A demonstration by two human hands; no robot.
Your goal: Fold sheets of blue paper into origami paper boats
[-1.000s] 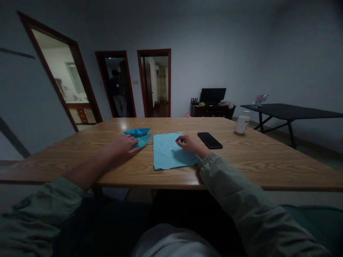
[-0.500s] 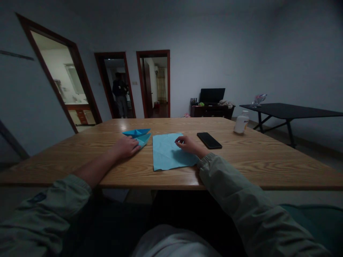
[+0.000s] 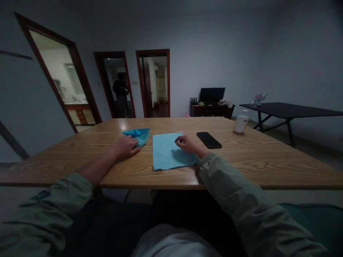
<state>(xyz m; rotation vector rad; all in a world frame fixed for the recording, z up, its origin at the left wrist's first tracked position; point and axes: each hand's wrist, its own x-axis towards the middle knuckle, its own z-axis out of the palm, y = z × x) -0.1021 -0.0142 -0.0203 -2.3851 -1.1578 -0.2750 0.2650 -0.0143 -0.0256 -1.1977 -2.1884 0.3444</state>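
Two folded paper boats lie side by side on the left part of the table, a darker blue paper boat (image 3: 139, 132) behind and a light blue paper boat (image 3: 142, 139) in front. My left hand (image 3: 126, 145) has its fingers closed around the near end of the light blue boat, partly covering it. To the right lies a flat, creased sheet of light blue paper (image 3: 164, 153). Over its right side rests my right hand (image 3: 187, 144), fingers loosely curled in and nothing visible in them. The hand and its shadow cover part of the sheet.
On the wooden table (image 3: 241, 164), a black phone (image 3: 209, 140) lies right of the paper, with a white bottle (image 3: 240, 122) farther right. Beyond stand a black table (image 3: 294, 110) and a television (image 3: 212, 95) on a cabinet. A person (image 3: 121, 92) stands in a doorway.
The light blue boat has turned slightly under my left hand, which has shifted a little. My right hand and the paper sheet stay in place. The person in the doorway has moved slightly.
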